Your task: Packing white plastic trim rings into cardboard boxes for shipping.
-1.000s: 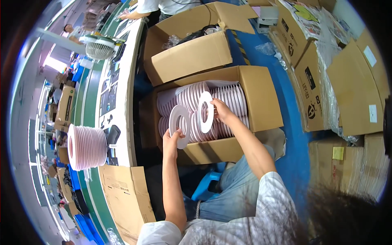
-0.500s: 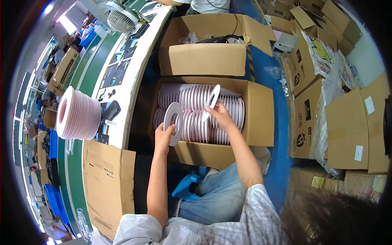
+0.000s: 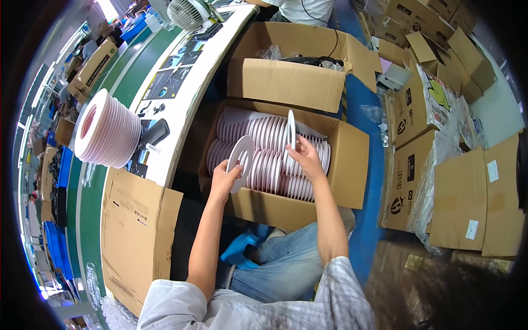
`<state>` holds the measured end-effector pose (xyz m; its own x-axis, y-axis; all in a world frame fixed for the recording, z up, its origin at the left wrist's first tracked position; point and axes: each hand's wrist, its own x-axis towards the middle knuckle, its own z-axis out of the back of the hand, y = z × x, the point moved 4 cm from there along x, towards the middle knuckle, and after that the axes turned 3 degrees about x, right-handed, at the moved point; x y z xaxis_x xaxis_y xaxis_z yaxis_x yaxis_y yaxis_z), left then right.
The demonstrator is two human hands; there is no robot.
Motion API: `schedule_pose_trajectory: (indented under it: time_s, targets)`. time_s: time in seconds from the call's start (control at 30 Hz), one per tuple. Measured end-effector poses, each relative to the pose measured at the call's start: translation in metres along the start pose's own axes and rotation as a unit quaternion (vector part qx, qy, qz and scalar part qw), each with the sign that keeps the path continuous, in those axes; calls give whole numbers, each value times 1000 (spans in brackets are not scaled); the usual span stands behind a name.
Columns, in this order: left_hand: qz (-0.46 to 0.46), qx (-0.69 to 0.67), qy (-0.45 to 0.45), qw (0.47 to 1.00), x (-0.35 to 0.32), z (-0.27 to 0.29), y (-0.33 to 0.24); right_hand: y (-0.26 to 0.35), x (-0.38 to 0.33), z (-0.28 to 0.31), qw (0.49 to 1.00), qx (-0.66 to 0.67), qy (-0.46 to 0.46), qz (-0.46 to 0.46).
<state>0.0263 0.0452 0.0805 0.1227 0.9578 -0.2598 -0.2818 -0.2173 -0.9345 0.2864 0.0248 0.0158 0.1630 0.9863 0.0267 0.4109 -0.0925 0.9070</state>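
Note:
My left hand [image 3: 223, 179] pinches the near edge of a flat white ring [image 3: 248, 151] with a wide round hole. My right hand [image 3: 308, 159] grips a second white ring [image 3: 291, 125], turned nearly edge-on. Both rings are held above an open cardboard box [image 3: 352, 162] in front of me. Inside it, several rows of like rings [image 3: 263, 171] stand on edge, packed side by side. Some of the rows are hidden behind my hands and the held rings.
At the left, a tall stack of rings [image 3: 122, 132] lies on its side on the white table [image 3: 175, 124], beside a black device [image 3: 155, 132]. Another open box [image 3: 286, 82] stands beyond. A fan [image 3: 187, 14] is at the far left, cartons [image 3: 410, 162] at the right.
The view has turned slightly. My right hand's ring has swung from a slant to nearly upright, edge-on. Both hands keep hold of their rings.

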Motion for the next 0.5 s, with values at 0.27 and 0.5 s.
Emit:
schedule_pose_trajectory:
  time_s: [0.27,0.5]
  targets:
    - [0,-7,21,1000,2,1,16,-1,-4,-5,996,83,-17,10]
    - [-23,-14,42,999,2,-7,7,-18,2,18,989,51,-125,-55]
